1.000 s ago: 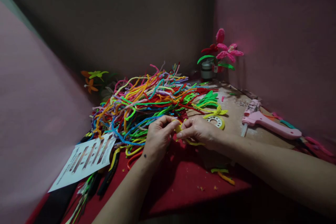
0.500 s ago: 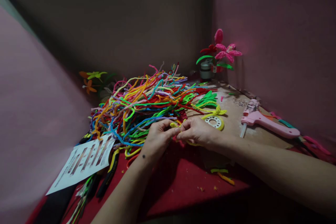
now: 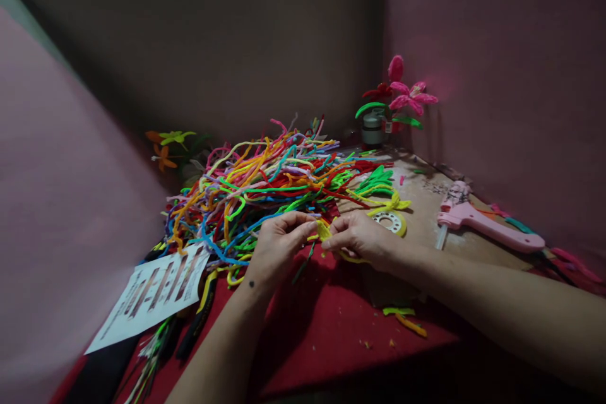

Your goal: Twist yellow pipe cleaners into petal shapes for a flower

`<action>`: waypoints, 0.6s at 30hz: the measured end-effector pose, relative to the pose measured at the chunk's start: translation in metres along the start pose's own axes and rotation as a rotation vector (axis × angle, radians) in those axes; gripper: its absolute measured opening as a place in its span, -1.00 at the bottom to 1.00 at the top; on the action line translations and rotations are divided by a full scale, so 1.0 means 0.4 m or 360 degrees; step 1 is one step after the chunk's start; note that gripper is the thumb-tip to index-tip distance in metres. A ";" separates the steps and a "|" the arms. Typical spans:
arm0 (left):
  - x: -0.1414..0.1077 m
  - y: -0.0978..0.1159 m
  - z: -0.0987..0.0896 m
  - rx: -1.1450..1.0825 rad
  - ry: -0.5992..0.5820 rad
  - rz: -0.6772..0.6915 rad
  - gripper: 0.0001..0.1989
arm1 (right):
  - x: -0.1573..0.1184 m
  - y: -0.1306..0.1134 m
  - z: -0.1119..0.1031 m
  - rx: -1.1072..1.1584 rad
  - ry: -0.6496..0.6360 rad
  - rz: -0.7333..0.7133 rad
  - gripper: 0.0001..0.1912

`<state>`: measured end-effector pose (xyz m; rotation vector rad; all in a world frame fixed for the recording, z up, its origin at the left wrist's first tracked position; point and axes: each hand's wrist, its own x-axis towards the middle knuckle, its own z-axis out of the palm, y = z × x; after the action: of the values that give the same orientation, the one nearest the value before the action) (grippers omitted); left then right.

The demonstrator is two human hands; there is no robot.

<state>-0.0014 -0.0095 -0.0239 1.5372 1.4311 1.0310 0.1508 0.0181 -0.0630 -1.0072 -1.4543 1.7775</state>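
My left hand (image 3: pixel 283 241) and my right hand (image 3: pixel 362 238) meet over the front of the table, fingers pinched. Between the fingertips is a yellow pipe cleaner (image 3: pixel 323 229), bent into a small looped shape. A length of it trails below my right hand. Both hands grip it, the left at its left end and the right at its right side. Just behind them lies a large tangled heap of coloured pipe cleaners (image 3: pixel 265 177). Beside my right hand sits a roll of yellow tape (image 3: pixel 391 223), with a yellow pipe-cleaner flower (image 3: pixel 394 202) behind it.
A pink glue gun (image 3: pixel 487 224) rests on a brown board (image 3: pixel 421 208) at right. Pink pipe-cleaner flowers (image 3: pixel 411 98) stand at the back. A printed sheet (image 3: pixel 151 293) and black-and-yellow pliers (image 3: pixel 199 312) lie at left. Short yellow and orange scraps (image 3: pixel 411 326) are near the front edge.
My left hand has moved slightly left and down, away from my right fingertips, so more of the yellow pipe cleaner shows between them. The view has shifted a little.
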 end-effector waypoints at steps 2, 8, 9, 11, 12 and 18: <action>0.002 -0.006 0.000 0.0045 -0.0061 0.0026 -0.83 | 0.002 0.001 0.000 -0.0005 -0.0009 -0.0002 -0.77; -0.013 -0.036 0.042 0.0351 0.0263 0.0421 -0.86 | 0.001 0.009 0.007 0.0100 -0.0052 0.0024 -0.81; -0.017 -0.039 0.048 0.0426 0.0337 0.0508 -0.87 | 0.000 0.009 0.008 0.0114 -0.0061 0.0029 -0.81; -0.022 -0.042 0.056 0.0491 0.0406 0.0559 -0.87 | -0.002 0.010 0.009 0.0106 -0.0064 0.0022 -0.81; -0.022 -0.041 0.056 0.0456 0.0401 0.0513 -0.87 | -0.002 0.010 0.009 0.0088 -0.0059 0.0012 -0.81; 0.001 -0.026 0.031 -0.0230 0.0116 -0.0045 -0.79 | 0.002 0.009 0.002 0.0083 -0.0046 -0.0077 -0.77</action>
<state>0.0065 -0.0088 -0.0382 1.3846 1.3923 1.1579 0.1495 0.0177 -0.0667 -0.9162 -1.4306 1.7927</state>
